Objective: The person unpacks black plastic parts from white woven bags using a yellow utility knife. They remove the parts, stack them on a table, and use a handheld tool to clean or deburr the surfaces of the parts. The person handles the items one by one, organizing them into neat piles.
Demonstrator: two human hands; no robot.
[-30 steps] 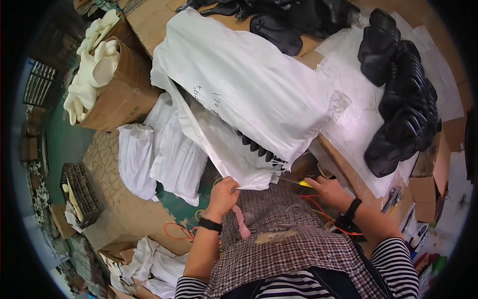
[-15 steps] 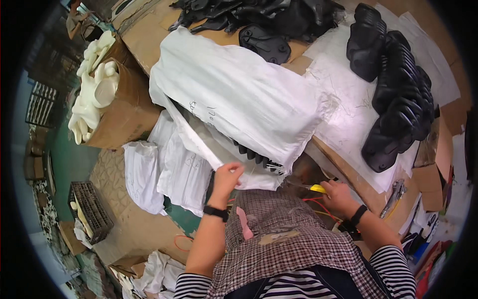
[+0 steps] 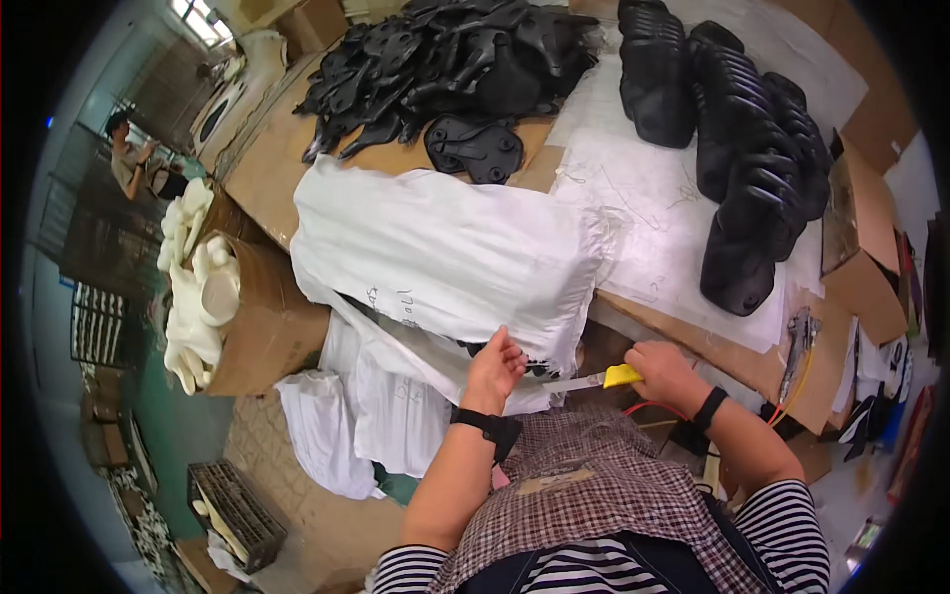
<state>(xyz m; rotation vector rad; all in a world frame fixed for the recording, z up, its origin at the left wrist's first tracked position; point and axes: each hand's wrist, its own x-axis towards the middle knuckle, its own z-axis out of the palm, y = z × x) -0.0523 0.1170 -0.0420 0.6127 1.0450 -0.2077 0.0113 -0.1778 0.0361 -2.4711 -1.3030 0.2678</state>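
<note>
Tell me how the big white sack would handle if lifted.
The big white sack is probably floppy, since its cloth creases and its loose edge sags. It may be fairly heavy, as dark pieces show inside. Those might slip out through the gaping mouth.

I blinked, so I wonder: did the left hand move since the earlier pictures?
Yes. Judged against the stacked black pieces, the left hand has moved rightward, closer to them.

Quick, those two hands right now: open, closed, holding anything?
Left hand: loosely open, nothing visibly gripped, by the white sack.
Right hand: closed, holding a yellow-handled knife.
</note>
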